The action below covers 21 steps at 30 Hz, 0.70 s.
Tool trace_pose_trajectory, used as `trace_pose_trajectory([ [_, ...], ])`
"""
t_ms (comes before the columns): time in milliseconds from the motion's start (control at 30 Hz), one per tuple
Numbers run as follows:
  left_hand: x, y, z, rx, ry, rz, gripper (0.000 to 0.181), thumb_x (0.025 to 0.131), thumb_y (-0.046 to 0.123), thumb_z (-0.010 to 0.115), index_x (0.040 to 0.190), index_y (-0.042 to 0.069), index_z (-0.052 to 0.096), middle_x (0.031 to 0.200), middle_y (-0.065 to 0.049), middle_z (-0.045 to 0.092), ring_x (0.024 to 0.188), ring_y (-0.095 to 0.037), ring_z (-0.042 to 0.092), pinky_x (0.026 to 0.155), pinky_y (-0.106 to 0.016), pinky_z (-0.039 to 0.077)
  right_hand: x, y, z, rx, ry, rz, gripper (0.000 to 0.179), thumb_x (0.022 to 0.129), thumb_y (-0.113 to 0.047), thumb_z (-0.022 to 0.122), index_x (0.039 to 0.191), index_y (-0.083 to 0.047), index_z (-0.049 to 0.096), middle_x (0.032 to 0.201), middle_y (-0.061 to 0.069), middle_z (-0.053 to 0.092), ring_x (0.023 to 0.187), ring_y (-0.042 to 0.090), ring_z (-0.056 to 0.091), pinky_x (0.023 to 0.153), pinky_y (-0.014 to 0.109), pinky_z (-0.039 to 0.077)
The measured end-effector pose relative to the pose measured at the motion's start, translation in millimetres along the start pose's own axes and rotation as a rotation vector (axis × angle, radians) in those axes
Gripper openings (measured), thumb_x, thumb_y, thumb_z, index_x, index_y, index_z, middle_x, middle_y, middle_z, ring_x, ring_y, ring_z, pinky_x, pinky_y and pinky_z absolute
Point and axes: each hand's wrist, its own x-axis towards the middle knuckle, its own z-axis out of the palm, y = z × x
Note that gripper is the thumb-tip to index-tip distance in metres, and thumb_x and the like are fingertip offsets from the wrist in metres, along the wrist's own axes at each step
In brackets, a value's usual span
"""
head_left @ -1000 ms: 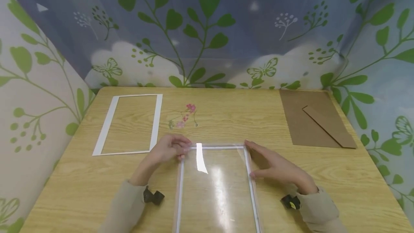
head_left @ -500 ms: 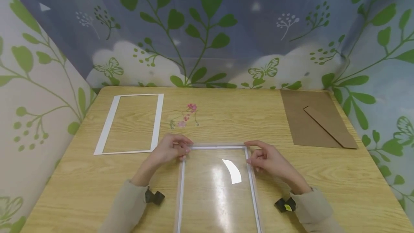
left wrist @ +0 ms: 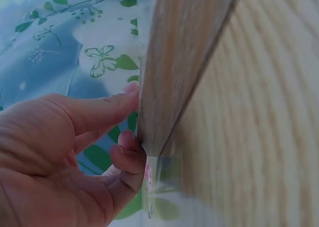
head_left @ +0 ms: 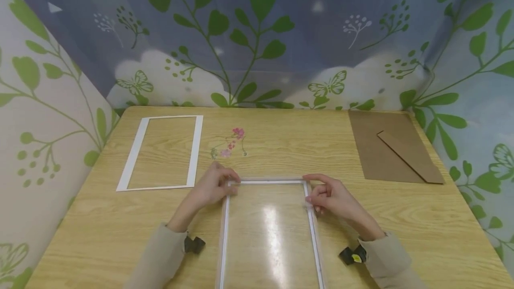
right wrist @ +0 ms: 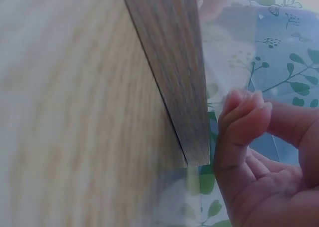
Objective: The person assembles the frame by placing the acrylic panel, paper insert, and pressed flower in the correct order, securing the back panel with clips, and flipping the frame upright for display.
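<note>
A picture frame [head_left: 267, 182] lies at the near middle of the table, its lower end cut off by the head view. A clear pane [head_left: 249, 226] spans it and carries a bright streak of reflection. At the far left corner, the thumb and fingers of my left hand [head_left: 210, 186] grip the rim. My right hand [head_left: 337, 200] has its index finger at the far right corner and its thumb on the right side, the other fingers curled. Both wrist views show the frame's brown wood-grain side [left wrist: 174, 62], with my right fingertips [right wrist: 244, 100] bunched close beside it.
A white rectangular mat [head_left: 136, 153] lies at the table's far left. Pink flowers with thin stems [head_left: 238, 133] lie behind the frame. At the far right is a brown backing board [head_left: 373, 159] with a slanting stand leg [head_left: 409, 157]. Patterned cloth [head_left: 257, 88] borders the table.
A bright white reflection on the clear pane slid right and is gone. My right thumb moved up along the frame's side as the fingers curled. My left hand shifted slightly.
</note>
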Motion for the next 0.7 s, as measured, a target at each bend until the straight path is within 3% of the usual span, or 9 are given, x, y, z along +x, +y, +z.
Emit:
trace_pose_trajectory([
  [133, -0.8, -3.2, 1.3, -0.003, 0.003, 0.015, 0.023, 0.083, 0.004, 0.077, 0.105, 0.007, 0.070, 0.101, -0.012, 0.045, 0.079, -0.018, 0.046, 0.067, -0.029, 0.044, 0.2, 1, -1, 0.003, -0.003, -0.002, 0.055, 0.092, 0.007, 0.060, 0.143, 0.008, 0.040, 0.081, 0.027, 0.064, 0.059, 0.010, 0.057, 0.051, 0.022, 0.048],
  [333, -6.2, -6.9, -0.1, -0.026, 0.038, 0.075, 0.034, 0.087, 0.000, 0.071, 0.119, -0.002, 0.061, 0.102, -0.017, 0.048, 0.078, -0.019, 0.047, 0.067, -0.027, 0.042, 1.9, 4, 0, 0.011, -0.011, -0.028, 0.056, 0.091, 0.005, 0.065, 0.142, 0.009, 0.041, 0.078, 0.018, 0.065, 0.059, 0.010, 0.057, 0.051, 0.021, 0.049],
  [400, -7.9, -8.1, -0.5, -0.025, 0.045, 0.079, 0.035, 0.088, 0.000, 0.069, 0.121, -0.004, 0.061, 0.099, -0.016, 0.048, 0.080, -0.020, 0.046, 0.068, -0.027, 0.042, 2.4, 4, 0, 0.017, -0.013, -0.048, 0.056, 0.091, 0.006, 0.064, 0.142, 0.009, 0.041, 0.079, 0.021, 0.065, 0.059, 0.010, 0.058, 0.051, 0.022, 0.049],
  [467, -8.6, -11.5, -0.9, -0.020, 0.047, 0.111, 0.034, 0.087, -0.002, 0.068, 0.121, -0.007, 0.061, 0.086, -0.011, 0.050, 0.073, -0.018, 0.046, 0.064, -0.025, 0.041, 3.0, 4, 1, 0.026, -0.016, -0.056, 0.057, 0.091, 0.007, 0.064, 0.142, 0.009, 0.040, 0.081, 0.026, 0.064, 0.059, 0.011, 0.058, 0.050, 0.023, 0.050],
  [633, -11.8, -17.5, -1.2, -0.004, 0.012, 0.114, 0.035, 0.089, -0.001, 0.065, 0.123, -0.010, 0.061, 0.082, -0.008, 0.050, 0.071, -0.015, 0.045, 0.065, -0.027, 0.041, 4.6, 4, 3, 0.005, -0.015, -0.025, 0.057, 0.092, 0.005, 0.064, 0.143, 0.006, 0.040, 0.083, 0.029, 0.064, 0.058, 0.012, 0.059, 0.051, 0.024, 0.050],
  [700, -14.2, -16.6, -1.4, -0.003, 0.001, 0.076, 0.036, 0.091, 0.001, 0.064, 0.125, -0.009, 0.059, 0.092, -0.012, 0.050, 0.079, -0.019, 0.045, 0.070, -0.030, 0.041, 5.5, 3, 5, -0.028, -0.013, -0.016, 0.056, 0.092, 0.004, 0.065, 0.142, 0.005, 0.041, 0.081, 0.027, 0.064, 0.058, 0.013, 0.058, 0.050, 0.024, 0.050],
])
